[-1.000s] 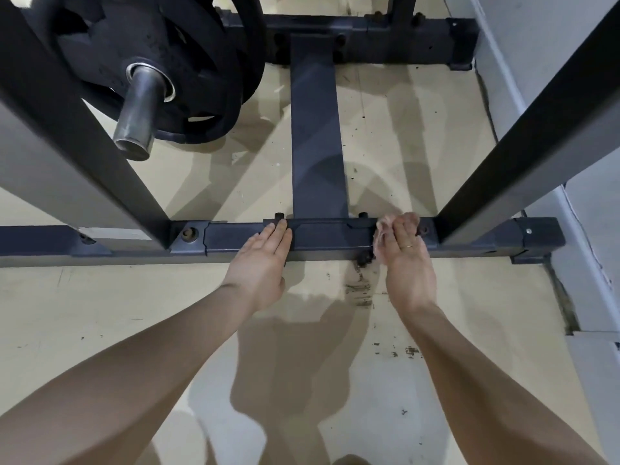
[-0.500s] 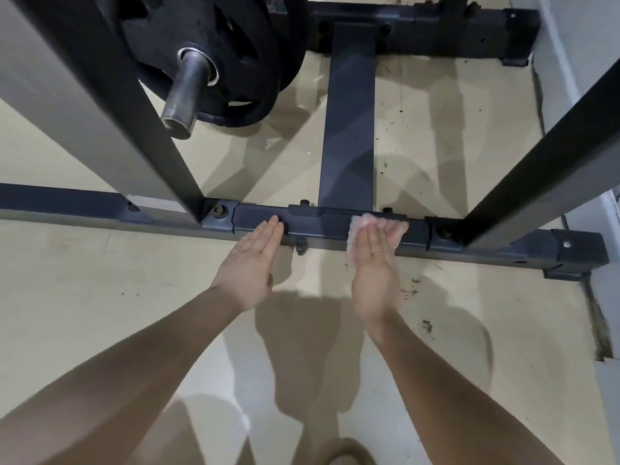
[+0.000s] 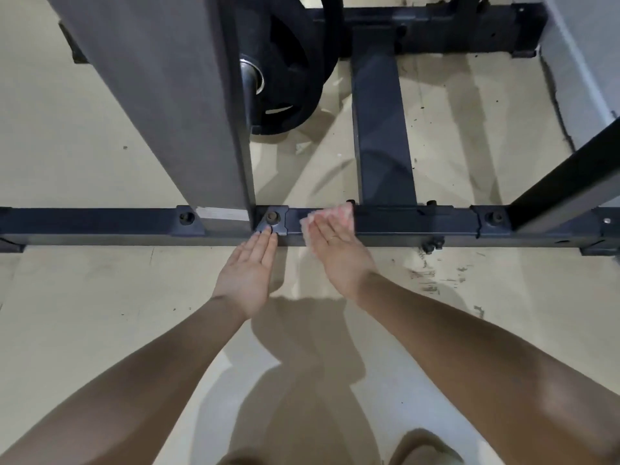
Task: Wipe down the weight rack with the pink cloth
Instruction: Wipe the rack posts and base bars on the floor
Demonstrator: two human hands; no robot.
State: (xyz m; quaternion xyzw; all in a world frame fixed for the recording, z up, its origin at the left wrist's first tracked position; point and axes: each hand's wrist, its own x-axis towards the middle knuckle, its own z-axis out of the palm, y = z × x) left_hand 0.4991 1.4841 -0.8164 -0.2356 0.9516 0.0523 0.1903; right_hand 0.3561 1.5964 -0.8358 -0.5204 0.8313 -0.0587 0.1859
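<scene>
Beige gym floor [image 3: 84,297]. Right hand [image 3: 339,253], fingers flat, has swept pink cloth [image 3: 330,216] leftward along weight rack [image 3: 419,223] base bar toward upright. Left hand [image 3: 246,273] flat, still bracing bar. Right stretch likely done.

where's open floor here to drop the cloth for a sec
Bare floor spreads near and left of the base bar, beside the left hand. Another patch lies between the centre crossbar and the right upright. Crowded: the weight plate by the left upright, and where the right hand presses the pink cloth.
</scene>
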